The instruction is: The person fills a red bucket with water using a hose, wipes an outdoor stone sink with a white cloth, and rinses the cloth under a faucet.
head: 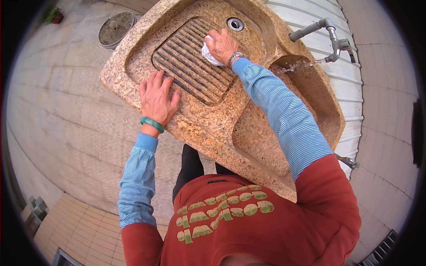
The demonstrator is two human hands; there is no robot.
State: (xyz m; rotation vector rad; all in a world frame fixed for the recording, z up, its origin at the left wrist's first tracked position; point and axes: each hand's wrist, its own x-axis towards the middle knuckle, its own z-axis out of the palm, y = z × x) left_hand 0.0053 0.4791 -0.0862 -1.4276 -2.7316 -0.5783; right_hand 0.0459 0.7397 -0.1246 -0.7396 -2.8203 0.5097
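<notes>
A stone laundry sink [203,128] with a speckled surface lies before me. My right hand [222,46] grips a bunched white cloth [210,55] and presses it on the ribbed washboard [193,60] cut into the stone, near its upper right side. My left hand [159,96] rests with fingers spread on the front rim, beside the washboard's lower left corner. No object shows in it. The metal drain [235,24] sits just beyond my right hand. From the metal tap [332,43] water [299,65] runs over the side basin [296,76].
The deep basin [259,129] lies under my right forearm. White corrugated panelling [349,86] stands along the right side. A round tub of soil [116,30] is on the paved floor [66,99] at the upper left, with a potted plant [55,16] farther off.
</notes>
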